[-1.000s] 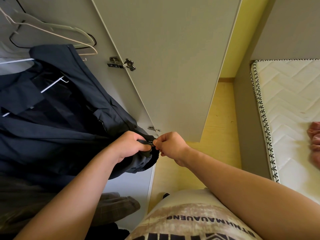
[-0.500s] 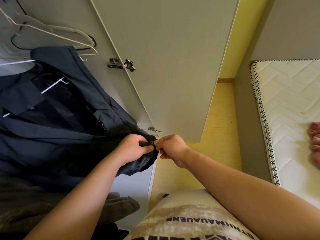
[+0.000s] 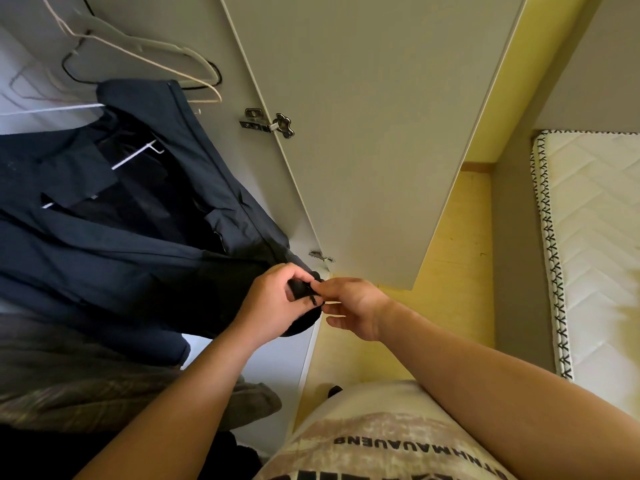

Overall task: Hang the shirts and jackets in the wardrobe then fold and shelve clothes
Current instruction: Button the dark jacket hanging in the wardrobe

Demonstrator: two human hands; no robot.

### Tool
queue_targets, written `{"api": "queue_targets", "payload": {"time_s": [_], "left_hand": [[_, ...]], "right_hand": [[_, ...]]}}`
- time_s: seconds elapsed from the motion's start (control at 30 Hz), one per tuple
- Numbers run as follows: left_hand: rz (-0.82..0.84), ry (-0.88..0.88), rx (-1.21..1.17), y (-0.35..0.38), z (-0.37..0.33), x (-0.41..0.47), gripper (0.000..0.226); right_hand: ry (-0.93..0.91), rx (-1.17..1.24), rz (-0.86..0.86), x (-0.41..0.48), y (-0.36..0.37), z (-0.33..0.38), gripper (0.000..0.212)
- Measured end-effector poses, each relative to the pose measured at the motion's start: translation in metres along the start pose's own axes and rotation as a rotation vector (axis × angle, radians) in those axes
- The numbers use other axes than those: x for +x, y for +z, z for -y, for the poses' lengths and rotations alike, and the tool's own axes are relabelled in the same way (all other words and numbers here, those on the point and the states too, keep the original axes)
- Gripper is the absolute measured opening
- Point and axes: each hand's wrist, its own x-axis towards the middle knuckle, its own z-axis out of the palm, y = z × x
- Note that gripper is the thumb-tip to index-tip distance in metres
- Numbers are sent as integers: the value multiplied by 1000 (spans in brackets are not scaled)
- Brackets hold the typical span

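Navy jacket [image 3: 138, 244] hem between left hand [image 3: 273, 306] fingers [image 3: 294, 273]; right hand [image 3: 353, 306] pinches zipper [image 3: 313, 299].

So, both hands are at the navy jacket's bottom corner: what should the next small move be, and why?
Probably slot the zipper end together and start it upward. The left hand grips the hem of the navy jacket, the right hand pinches that zipper end, and the front seems to hang open on a white hanger.
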Motion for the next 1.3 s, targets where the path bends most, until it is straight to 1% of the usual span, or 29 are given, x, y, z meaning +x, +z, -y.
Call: {"api": "queue_targets", "payload": {"time_s": [0.1, 0.2, 0.33, 0.4, 0.5, 0.63, 0.73, 0.83, 0.93, 1.07, 1.13, 1.2, 1.23, 1.27, 1.3], "left_hand": [[-77, 39, 38, -1, 3, 2, 6], [-119, 18, 42, 0, 5, 1, 4], [-252, -177, -4, 6, 3, 4, 12], [-286, -262, -14, 8, 2, 7, 14], [-254, -338, 22, 8, 2, 13, 18], [-231, -367, 144, 10, 2, 19, 22], [-218, -407, 148, 15, 1, 22, 22], [-161, -445, 89, 16, 4, 22, 21], [-108, -414, 143, 16, 10, 17, 20], [-127, -464, 128, 19, 9, 17, 19], [-141, -500, 215, 22, 5, 18, 19], [-197, -484, 402, 23, 0, 17, 19], [-227, -448, 444, 23, -2, 16, 19], [-228, -399, 443, 23, -2, 15, 18], [-203, -360, 393, 23, -1, 13, 18]], "right_hand": [[-22, 11, -4, 3, 2, 0, 17], [-27, 31, 11, 4, 3, 1, 9], [-47, 18, 32, 7, 8, 4, 14], [-51, -13, 14, 8, 13, 5, 14], [-42, -69, -35, 10, 16, 7, 12], [-41, -160, -85, 11, 21, 10, 14], [-30, -258, -146, 12, 26, 9, 18], [43, -204, -152, 13, 24, 6, 18], [81, -212, -146, 13, 23, 2, 15], [68, -290, -164, 16, 31, 0, 14], [44, -312, -186, 17, 35, -2, 14], [-8, -292, -182, 19, 36, -4, 15], [-22, -271, -177, 18, 36, -5, 18], [-22, -247, -181, 18, 35, -7, 18], [-8, -218, -188, 18, 33, -8, 13]]}}
